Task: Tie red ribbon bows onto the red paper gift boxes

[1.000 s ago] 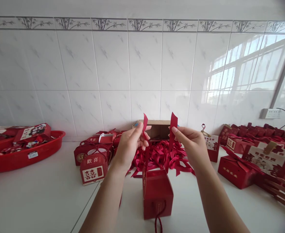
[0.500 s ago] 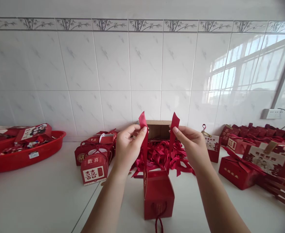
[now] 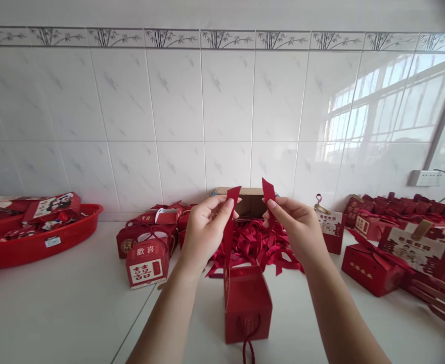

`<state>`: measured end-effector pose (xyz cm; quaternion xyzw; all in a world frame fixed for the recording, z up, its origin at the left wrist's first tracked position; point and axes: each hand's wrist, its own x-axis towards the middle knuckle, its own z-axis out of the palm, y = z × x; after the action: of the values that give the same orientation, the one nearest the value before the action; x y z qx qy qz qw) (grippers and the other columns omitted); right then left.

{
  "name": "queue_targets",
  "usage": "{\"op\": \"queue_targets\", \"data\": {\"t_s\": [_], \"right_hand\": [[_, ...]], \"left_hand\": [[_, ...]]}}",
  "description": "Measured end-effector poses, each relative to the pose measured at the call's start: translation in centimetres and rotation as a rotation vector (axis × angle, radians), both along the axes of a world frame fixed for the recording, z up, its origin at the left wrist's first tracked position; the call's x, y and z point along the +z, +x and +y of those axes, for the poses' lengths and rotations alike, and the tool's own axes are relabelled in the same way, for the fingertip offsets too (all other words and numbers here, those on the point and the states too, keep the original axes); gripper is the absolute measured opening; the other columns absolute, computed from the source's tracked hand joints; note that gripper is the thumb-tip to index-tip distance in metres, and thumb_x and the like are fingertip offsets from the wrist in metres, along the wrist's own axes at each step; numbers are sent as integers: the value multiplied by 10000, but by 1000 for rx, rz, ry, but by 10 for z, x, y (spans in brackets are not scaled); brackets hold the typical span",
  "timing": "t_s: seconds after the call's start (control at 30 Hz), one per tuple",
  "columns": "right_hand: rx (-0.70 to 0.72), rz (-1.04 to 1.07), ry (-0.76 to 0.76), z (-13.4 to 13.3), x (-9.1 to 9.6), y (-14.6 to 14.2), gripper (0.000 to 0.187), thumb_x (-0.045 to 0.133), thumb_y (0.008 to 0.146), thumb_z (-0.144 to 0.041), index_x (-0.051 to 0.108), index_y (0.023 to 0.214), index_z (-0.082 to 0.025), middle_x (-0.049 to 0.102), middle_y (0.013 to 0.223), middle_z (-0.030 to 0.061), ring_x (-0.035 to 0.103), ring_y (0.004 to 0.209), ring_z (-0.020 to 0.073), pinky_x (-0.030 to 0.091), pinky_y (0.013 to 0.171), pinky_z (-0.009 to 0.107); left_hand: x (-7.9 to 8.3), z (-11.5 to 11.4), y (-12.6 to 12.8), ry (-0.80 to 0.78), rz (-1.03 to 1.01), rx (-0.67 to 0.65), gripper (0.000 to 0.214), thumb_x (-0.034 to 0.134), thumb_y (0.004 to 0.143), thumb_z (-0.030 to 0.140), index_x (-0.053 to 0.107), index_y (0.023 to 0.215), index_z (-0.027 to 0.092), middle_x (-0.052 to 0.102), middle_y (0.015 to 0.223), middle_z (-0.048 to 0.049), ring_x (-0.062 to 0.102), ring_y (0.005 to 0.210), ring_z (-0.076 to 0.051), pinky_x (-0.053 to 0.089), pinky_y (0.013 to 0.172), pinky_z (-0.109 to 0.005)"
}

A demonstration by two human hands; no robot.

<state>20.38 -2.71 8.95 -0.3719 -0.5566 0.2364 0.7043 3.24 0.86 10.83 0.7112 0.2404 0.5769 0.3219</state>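
My left hand (image 3: 203, 227) and right hand (image 3: 296, 227) each pinch one of the two ends of one red ribbon (image 3: 229, 235), above the single red box (image 3: 248, 308) at the bench's near middle. I judge a slick end could slip free, or an uneven pull could tip the light box. Behind sit one ribbon heap (image 3: 253, 247) and one cardboard box (image 3: 250, 205); one red basin (image 3: 36, 245) at the left edge.

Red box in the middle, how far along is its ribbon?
Done: the red box stands assembled, ribbon running up from it. In hand: left hand and right hand each pinch a ribbon end above it, apart. Left: no knot or bow yet.
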Motion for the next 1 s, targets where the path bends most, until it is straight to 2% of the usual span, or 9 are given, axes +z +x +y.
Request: {"op": "queue_targets", "data": {"t_s": [0.1,0.17,0.3,0.43,0.6,0.73,0.87,1.0], "right_hand": [[41,-27,-19,2,-2,-2,254,644,788,-402,703,925,-196,612,610,-8,489,449,87,386,425,232],[85,-41,-22,3,-4,-4,240,640,790,-389,708,920,-199,577,584,-22,447,445,75,364,427,222],[241,-129,29,1,-7,-6,197,627,795,-373,725,851,-211,623,714,8,534,583,112,443,539,240],[304,-213,36,0,-5,-8,271,590,828,-411,715,997,-240,676,865,40,606,715,152,506,646,277],[266,-241,56,6,-7,-1,277,551,860,-426,715,981,-239,675,777,32,618,719,153,532,654,284],[269,-471,127,5,-4,7,252,499,902,-358,717,961,-246,687,833,40,628,805,171,534,738,321],[123,-741,278,4,-2,10,272,461,920,-235,709,1022,-279,701,914,41,602,918,192,503,839,378],[1,-810,376,9,-6,12,299,468,902,-167,690,1067,-282,694,971,44,574,953,206,505,829,392]], "left_hand": [[1,-5,2,-11,100,-57,272,570,842,406,650,722,175,596,647,-3,554,628,-125,442,602,-217],[0,-8,4,-25,158,-95,255,578,835,404,658,737,183,588,625,8,525,573,-110,414,534,-205],[-3,-8,7,-31,226,-114,267,583,828,410,654,717,178,629,661,-9,560,603,-126,425,540,-216],[-5,-6,6,-66,238,-159,223,602,811,383,673,810,172,658,732,-38,600,682,-166,461,586,-249],[-1,-3,0,-189,247,-246,203,589,813,351,640,742,169,627,685,-26,585,650,-147,464,588,-244],[1,1,-3,-352,210,-396,235,555,830,318,591,651,170,647,655,-39,608,645,-150,469,605,-244],[3,2,-4,-428,177,-459,255,551,833,324,611,635,174,667,663,-46,630,669,-164,477,630,-255],[3,1,-4,-400,149,-473,299,560,832,357,685,642,164,692,679,-69,649,688,-188,499,672,-286]]}}
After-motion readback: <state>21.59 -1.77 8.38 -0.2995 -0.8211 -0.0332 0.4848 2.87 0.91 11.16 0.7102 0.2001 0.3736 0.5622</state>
